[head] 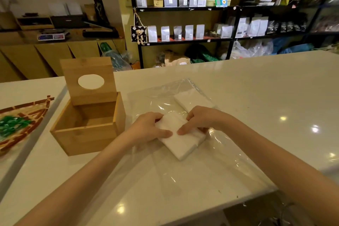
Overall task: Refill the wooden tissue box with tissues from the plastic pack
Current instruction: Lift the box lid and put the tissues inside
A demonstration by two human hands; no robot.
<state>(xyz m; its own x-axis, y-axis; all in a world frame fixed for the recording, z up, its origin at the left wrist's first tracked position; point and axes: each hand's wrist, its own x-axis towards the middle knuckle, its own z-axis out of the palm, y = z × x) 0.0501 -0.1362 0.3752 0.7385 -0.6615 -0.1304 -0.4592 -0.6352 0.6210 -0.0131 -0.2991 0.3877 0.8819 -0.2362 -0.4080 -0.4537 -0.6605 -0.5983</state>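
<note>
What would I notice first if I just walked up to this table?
Two hands, the left hand and right hand, pressing a white tissue stack on crinkly clear plastic mid-table. Left of them sits an open, empty wooden box, its lid propped up behind.

Tissue stack [180,140]: you see plain white;
Plastic pack [183,174]: clear, glossy;
Wooden tissue box [86,134]: pale honey wood;
Lid [89,80]: same wood, your white oval showing;
Counter [256,97]: off-white;
Left basket [27,123]: brown-and-cream weave, green contents
</note>
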